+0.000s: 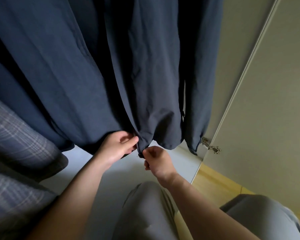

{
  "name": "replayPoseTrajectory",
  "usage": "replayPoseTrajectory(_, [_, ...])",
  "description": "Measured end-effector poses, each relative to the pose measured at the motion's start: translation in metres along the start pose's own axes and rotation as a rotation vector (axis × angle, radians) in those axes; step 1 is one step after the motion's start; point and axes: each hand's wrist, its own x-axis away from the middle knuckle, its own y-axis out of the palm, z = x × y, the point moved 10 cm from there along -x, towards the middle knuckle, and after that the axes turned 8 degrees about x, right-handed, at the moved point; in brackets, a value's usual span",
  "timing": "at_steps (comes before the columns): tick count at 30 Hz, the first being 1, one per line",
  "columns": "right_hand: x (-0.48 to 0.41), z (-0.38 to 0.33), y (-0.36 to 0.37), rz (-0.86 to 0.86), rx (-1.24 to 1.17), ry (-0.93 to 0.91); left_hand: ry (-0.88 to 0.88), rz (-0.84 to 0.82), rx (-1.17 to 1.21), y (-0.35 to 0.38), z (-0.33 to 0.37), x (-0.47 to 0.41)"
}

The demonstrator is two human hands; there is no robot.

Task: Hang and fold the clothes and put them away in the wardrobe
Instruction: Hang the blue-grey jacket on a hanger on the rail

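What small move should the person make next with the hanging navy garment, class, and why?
Probably draw the two front edges together and close the small dark fastener at the hem. The navy garment already hangs, and the left hand and right hand each pinch its bottom edge beside the front opening. The fastener's type is unclear.

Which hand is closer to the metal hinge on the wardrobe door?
Right. The right hand pinches the navy garment just left of the hinge; the left hand grips it farther left.
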Motion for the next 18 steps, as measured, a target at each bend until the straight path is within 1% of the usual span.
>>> replayPoseTrajectory(2, [-0.002,0.001,-0.009,0.071,0.077,-0.028,-0.170,-0.026,-0.075,-0.009,-0.035,0.003])
replayPoseTrajectory(4, [-0.002,0.003,-0.015,0.132,0.100,-0.043,-0.369,-0.013,-0.067,-0.019,-0.076,0.014])
replayPoseTrajectory(6, [0.001,0.005,-0.018,0.172,0.105,-0.057,-0.493,0.045,0.056,-0.027,-0.108,0.025])
replayPoseTrajectory(7, [0.003,0.006,-0.017,0.175,0.081,-0.055,-0.520,0.086,0.146,-0.029,-0.117,0.028])
replayPoseTrajectory(9, [0.004,0.009,-0.014,0.158,-0.018,-0.026,-0.502,0.166,0.322,-0.032,-0.125,0.027])
replayPoseTrajectory(11, [0.004,0.014,-0.010,0.127,-0.135,0.022,-0.417,0.202,0.478,-0.030,-0.120,0.021])
replayPoseTrajectory(14, [0.004,0.017,-0.009,0.101,-0.239,0.040,-0.336,0.147,0.725,-0.012,-0.108,0.013])
replayPoseTrajectory(16, [0.004,0.017,-0.012,0.112,-0.244,0.041,-0.331,0.154,0.942,0.001,-0.104,0.008])
replayPoseTrajectory(18, [0.002,0.019,-0.018,0.146,-0.252,0.070,-0.313,0.168,1.057,0.013,-0.101,0.003])
